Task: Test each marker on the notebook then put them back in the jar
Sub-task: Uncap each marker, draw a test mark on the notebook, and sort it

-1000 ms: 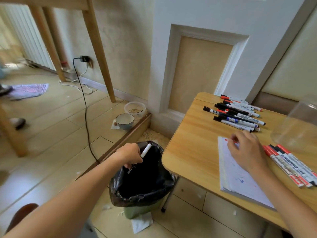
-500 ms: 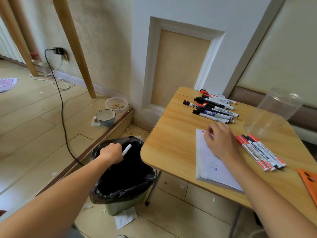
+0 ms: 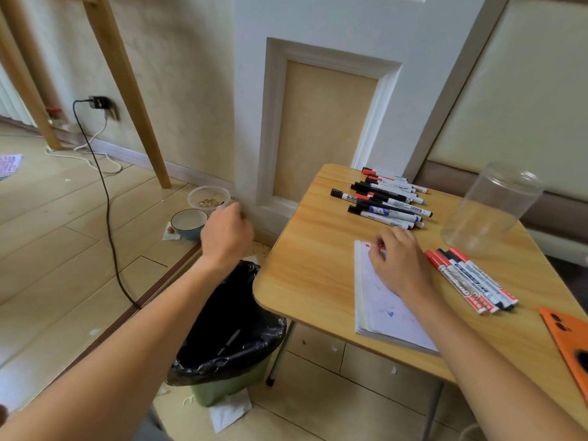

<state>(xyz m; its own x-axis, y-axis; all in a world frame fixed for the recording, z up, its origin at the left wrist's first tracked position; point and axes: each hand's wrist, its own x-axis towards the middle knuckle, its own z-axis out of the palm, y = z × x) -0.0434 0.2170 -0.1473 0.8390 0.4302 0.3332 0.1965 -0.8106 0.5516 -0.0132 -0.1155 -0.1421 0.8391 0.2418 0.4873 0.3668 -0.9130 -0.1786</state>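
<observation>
Plastic markers [image 3: 381, 202], judged light, stiff and smooth, are piled at the table's [image 3: 311, 268] far edge; a mid-barrel pinch is advised. Left hand [image 3: 226, 237] is loosely curled, empty, beyond the table's left edge; right hand [image 3: 399, 262] rests on the notebook [image 3: 381, 310], its grip unclear.

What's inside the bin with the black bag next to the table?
Inside the bin, a white marker lies against the black liner. The left hand hovers above, holding nothing. The liner is too dark to show anything else, and the left forearm covers part of the opening.
</observation>
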